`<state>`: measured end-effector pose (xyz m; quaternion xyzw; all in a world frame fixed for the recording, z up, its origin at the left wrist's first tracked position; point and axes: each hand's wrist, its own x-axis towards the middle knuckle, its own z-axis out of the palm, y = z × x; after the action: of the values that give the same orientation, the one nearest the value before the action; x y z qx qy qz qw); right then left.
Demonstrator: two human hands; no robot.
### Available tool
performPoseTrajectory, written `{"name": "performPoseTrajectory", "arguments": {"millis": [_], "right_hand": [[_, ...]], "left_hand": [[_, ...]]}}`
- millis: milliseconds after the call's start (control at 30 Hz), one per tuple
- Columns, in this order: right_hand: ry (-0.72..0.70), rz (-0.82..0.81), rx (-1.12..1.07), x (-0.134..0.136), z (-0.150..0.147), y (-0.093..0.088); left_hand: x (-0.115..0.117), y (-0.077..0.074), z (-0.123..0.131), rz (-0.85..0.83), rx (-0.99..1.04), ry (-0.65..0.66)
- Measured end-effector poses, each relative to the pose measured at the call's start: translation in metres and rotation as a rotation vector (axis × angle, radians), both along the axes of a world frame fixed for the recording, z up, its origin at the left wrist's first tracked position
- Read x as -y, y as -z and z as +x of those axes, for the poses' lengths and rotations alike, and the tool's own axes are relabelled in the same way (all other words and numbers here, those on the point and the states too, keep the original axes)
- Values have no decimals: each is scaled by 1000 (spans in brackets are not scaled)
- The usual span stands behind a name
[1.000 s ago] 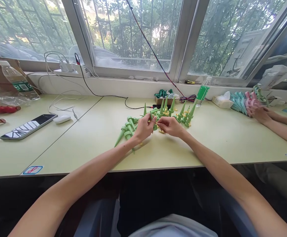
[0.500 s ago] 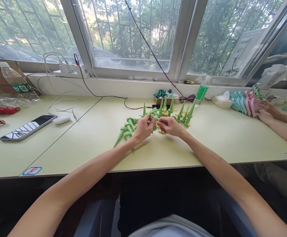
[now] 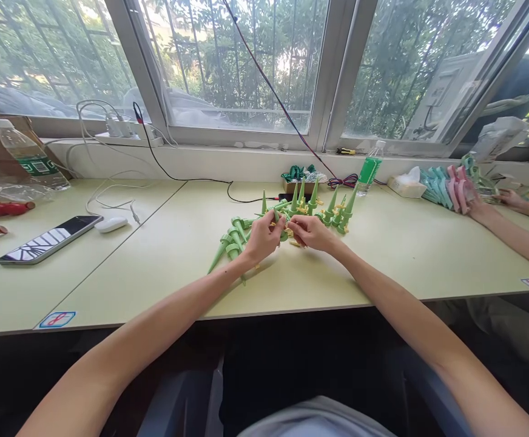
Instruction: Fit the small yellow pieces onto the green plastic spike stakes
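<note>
My left hand (image 3: 264,237) is closed around a green spike, whose tip shows between thumb and fingers. Close beside it, my right hand (image 3: 310,232) is pinched at something too small to make out, near a bit of yellow. Several green spikes with yellow pieces (image 3: 312,200) stand upright behind and to the right of my hands. More green spikes (image 3: 237,233) lie in a heap left of my left hand. A small yellow piece (image 3: 295,244) rests on the table just below my right hand.
On the table (image 3: 164,273) are a phone (image 3: 48,240), a white mouse (image 3: 111,224), cables and a green-labelled bottle (image 3: 369,169). Behind the spikes sits a small box (image 3: 303,185). A person's hands at far right are by pink and teal items (image 3: 458,189).
The camera view has shifted slightly. Both my hands keep nearly the same pose. At far right, one of the other person's hands has moved away from the other.
</note>
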<state>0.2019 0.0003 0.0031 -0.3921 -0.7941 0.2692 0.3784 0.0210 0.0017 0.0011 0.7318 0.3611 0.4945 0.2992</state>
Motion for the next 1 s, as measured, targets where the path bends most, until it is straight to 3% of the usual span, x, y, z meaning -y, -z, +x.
{"name": "performPoseTrajectory", "arguments": {"millis": [300,733,1000], "right_hand": [[-8,26,8,2,0,-2],[48,68,60,1,0,-1],[101,92,78,0,2,-2]], "left_hand": [[-1,-2,-1,9,11,-39],[4,-1,-1,-19,-69,21],[-3,5,0,-94,36,165]]}}
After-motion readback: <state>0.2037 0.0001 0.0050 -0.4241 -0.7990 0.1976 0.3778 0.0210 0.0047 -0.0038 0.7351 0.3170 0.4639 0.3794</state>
